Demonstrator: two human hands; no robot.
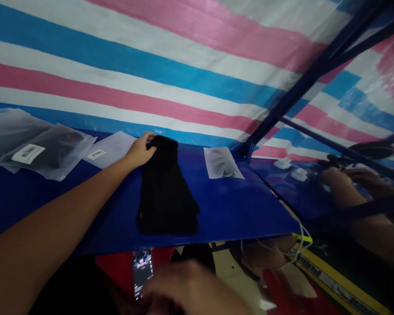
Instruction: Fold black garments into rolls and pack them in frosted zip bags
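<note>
My left hand (pixel 140 150) reaches out over the blue table (pixel 243 205) and grips the far end of a folded black garment (pixel 166 188), fingers curled on its top edge. The garment lies lengthwise in the middle of the table. My right hand (pixel 192 286) is low in front of the table edge, blurred, next to a lit phone screen (pixel 142 271); its fingers cannot be made out.
Clear plastic bags with barcode labels (pixel 36 148) lie at the left, a flat white bag (pixel 110 148) beside my hand, and a small clear bag (pixel 221 162) right of the garment. Another person's arms (pixel 354 183) work at the right behind a blue frame. A striped tarp hangs behind.
</note>
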